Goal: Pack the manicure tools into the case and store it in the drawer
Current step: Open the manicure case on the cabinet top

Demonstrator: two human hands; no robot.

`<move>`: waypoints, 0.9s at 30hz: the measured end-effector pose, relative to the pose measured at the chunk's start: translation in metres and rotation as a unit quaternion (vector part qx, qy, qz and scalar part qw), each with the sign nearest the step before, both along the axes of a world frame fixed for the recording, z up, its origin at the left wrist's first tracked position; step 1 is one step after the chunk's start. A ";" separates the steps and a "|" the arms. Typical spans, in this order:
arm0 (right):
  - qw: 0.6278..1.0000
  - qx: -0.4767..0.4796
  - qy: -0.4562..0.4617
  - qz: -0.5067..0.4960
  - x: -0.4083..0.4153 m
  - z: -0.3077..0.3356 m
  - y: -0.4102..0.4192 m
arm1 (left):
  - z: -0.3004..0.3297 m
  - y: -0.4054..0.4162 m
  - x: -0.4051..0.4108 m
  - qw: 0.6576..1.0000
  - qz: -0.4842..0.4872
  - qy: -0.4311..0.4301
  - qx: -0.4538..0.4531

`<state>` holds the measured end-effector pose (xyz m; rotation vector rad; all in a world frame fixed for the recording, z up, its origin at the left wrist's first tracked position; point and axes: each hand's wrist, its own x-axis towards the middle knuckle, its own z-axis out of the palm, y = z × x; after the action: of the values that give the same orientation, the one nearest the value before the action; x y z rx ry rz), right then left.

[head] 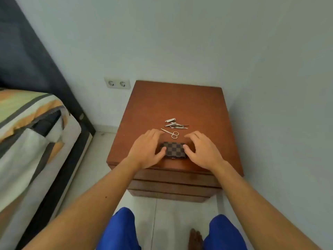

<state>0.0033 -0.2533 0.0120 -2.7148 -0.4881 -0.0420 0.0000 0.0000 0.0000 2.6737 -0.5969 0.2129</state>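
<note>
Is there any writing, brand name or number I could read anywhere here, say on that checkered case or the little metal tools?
None can be read.
Checkered case: only a brown check pattern, no lettering visible.
Nail clippers, scissors and the other metal tools: too small and blurred to show any stamp.
Wall socket: no visible marking.
Wooden nightstand: plain.

Tabletop [173,101]: reddish-brown wood, smooth with a satin sheen. Drawer fronts [173,179]: matching wood, darker in shadow. Case [174,149]: brown checked covering, matt, leather-like. Scissors [171,132] and the clustered manicure tools [175,123]: bright polished metal. Bed cover [27,123]: soft striped cloth, creased. Floor [162,219]: pale glossy tile. Wall socket [117,83]: white smooth plastic.
</note>
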 end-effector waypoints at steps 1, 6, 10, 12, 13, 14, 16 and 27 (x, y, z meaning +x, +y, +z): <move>1.000 0.003 -0.004 0.005 -0.007 -0.006 0.001 | -0.007 -0.001 -0.006 1.000 0.002 0.012 -0.001; 0.999 0.016 -0.006 0.027 -0.037 -0.031 0.001 | -0.030 -0.011 -0.035 0.997 0.031 0.063 -0.017; 0.999 0.036 -0.012 0.030 -0.047 -0.033 0.000 | -0.031 -0.011 -0.043 0.994 0.054 0.085 -0.049; 0.999 0.035 -0.001 0.039 -0.048 -0.030 0.000 | -0.030 -0.008 -0.044 0.992 0.057 0.100 -0.060; 0.999 0.035 0.005 0.041 -0.048 -0.029 0.000 | -0.029 -0.006 -0.044 0.991 0.059 0.106 -0.060; 0.998 0.040 0.007 0.043 -0.048 -0.028 -0.001 | -0.030 -0.003 -0.043 0.991 0.060 0.109 -0.055; 0.998 0.055 0.009 0.042 -0.045 -0.027 -0.003 | -0.029 -0.001 -0.039 0.991 0.063 0.109 -0.043; 0.968 0.219 0.052 -0.109 -0.006 -0.024 0.007 | -0.035 0.000 -0.025 0.978 0.112 0.145 -0.097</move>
<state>-0.0024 -0.2461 -0.0124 -2.3079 -0.1244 -0.0571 -0.0252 0.0002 -0.0351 2.5115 -0.1732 -0.0575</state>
